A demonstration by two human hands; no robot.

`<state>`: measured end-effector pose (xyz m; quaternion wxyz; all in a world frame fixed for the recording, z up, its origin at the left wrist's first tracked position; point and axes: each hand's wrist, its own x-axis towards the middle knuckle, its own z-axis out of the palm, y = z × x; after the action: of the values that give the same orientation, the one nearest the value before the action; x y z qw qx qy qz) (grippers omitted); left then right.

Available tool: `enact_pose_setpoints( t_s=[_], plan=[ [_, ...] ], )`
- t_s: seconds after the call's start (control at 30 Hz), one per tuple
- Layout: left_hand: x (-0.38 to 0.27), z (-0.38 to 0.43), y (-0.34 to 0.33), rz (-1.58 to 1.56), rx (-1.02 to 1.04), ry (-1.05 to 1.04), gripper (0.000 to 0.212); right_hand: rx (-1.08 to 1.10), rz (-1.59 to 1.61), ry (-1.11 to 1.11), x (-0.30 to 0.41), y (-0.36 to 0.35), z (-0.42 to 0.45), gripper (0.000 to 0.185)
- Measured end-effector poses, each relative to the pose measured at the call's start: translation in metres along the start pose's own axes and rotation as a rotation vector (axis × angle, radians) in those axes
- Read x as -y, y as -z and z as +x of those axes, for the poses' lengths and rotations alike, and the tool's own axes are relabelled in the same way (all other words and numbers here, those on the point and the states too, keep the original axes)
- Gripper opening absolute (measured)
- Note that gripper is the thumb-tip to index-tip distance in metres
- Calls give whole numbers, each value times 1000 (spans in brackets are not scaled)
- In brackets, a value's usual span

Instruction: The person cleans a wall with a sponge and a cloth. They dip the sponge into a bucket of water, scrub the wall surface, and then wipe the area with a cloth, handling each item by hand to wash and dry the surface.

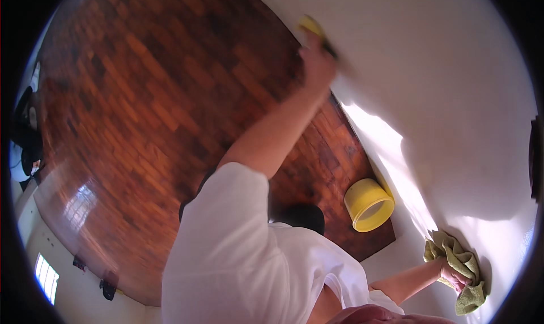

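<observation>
My left hand [318, 67] reaches far forward along the foot of a white wall [446, 111]. In it is a yellow sponge [311, 25] with a dark side, blurred by motion and held at the wall just above the floor. My right hand [454, 277] presses a bunched olive-green cloth [461, 260] against the same wall, low on the right. Between the two hands a yellow plastic bucket [369, 205] stands on the floor close to the wall. The part of its inside that shows looks pale; its contents cannot be made out.
A glossy reddish-brown wood-block floor [170, 103] meets the wall along a dark edge. Sunlight [382, 133] falls in bright patches on the wall. Dark items [108, 286] lie by the far wall under a barred window [46, 278]. More dark objects [27, 128] stand at the left rim.
</observation>
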<state>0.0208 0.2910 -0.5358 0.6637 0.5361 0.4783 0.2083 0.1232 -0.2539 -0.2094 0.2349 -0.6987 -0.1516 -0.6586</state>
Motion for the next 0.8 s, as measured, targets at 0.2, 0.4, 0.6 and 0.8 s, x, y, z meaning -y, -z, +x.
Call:
enact_pose_setpoints(
  t_s=[0.2, 0.4, 0.6, 0.8],
  plan=[
    [0, -19, -2, 40, -134, -287, 57, -38, 53, 14, 10, -11, -8, 39],
    [-4, 9, 22, -49, -17, -90, 57, -76, 25, 38, -10, -5, -1, 42],
    [-1, -49, -1, 357, -90, -527, 61, -79, 29, 89, 0, -11, -6, 43],
    [-28, 3, 16, -178, 59, 164, 60, -50, -17, 57, 11, -16, -10, 38]
  ],
)
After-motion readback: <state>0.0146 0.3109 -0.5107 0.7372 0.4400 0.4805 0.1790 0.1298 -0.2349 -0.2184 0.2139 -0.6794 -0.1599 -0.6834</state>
